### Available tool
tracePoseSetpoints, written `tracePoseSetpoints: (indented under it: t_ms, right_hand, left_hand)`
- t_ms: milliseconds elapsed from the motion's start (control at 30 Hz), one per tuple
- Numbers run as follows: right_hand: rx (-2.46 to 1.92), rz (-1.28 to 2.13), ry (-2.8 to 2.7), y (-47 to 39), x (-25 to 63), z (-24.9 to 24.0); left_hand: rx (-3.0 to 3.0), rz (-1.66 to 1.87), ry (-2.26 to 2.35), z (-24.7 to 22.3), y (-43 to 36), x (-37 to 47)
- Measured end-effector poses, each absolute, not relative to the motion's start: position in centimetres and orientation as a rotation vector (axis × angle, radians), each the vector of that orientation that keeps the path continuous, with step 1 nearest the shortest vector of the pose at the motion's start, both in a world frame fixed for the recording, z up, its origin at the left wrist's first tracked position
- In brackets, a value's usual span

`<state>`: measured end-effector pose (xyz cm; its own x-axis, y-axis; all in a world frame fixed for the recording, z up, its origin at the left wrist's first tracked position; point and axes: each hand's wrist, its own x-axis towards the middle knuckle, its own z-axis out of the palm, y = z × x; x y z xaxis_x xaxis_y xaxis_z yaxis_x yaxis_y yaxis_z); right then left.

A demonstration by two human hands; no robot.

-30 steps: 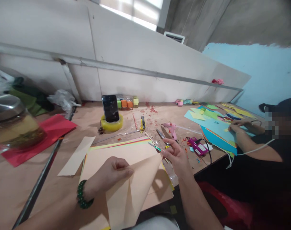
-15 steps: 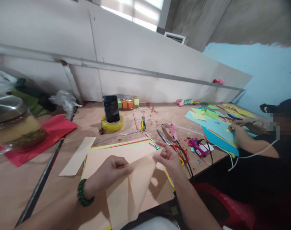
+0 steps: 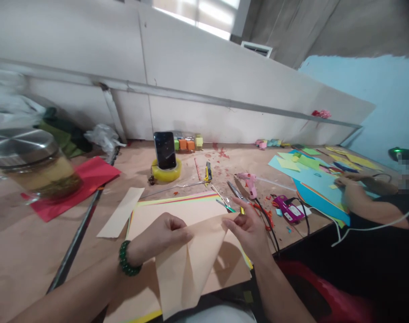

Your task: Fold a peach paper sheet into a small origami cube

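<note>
A cream sheet of paper (image 3: 195, 273) hangs between my two hands, bent and tilted toward me. My left hand (image 3: 169, 235), above a green bead bracelet, pinches its upper left edge. At the upper right corner, my right hand (image 3: 248, 226) grips the sheet between thumb and fingers. Beneath lies a stack of coloured paper (image 3: 150, 215) with a cream sheet on top, partly hidden by my hands and the held sheet. A cut cream strip (image 3: 121, 215) rests left of the stack. Scissors (image 3: 238, 192) with orange handles lie just beyond my right hand.
A phone (image 3: 165, 150) stands in a yellow tape roll (image 3: 172, 173). Beyond my hands are a utility knife (image 3: 208, 172), a pink glue gun (image 3: 248, 181) and a purple power strip (image 3: 289, 209). A glass jar (image 3: 39, 170) stands left. Another person's arm (image 3: 366, 195) reaches over blue paper (image 3: 325, 193).
The whole scene has shifted right in the view as the camera turned a little left. Both hands keep their hold on the cream sheet, with hardly any change in pose.
</note>
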<state>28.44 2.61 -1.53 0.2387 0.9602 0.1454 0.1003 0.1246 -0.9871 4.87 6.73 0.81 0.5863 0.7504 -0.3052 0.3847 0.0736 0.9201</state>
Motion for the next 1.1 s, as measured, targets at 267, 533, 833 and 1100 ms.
tracePoseSetpoints:
  t_ms: [267, 533, 833, 1100]
  right_hand:
    - [-1.163, 1.019, -1.071, 2.65, 28.69, -1.8]
    - [-1.189, 0.964, -1.101, 2.62, 28.75, -1.82]
    - [-1.178, 1.015, -1.093, 2.45, 28.52, -1.53]
    - [-1.202, 0.973, -1.118, 2.43, 28.49, -1.68]
  left_hand:
    - [1.351, 0.34, 1.016, 1.15, 6.56, 4.92]
    - [1.39, 0.363, 1.011, 1.41, 6.3, 5.0]
    - [1.429, 0.356, 0.988, 0.97, 6.69, 4.92]
    - [1.465, 0.357, 0.97, 0.76, 6.63, 4.6]
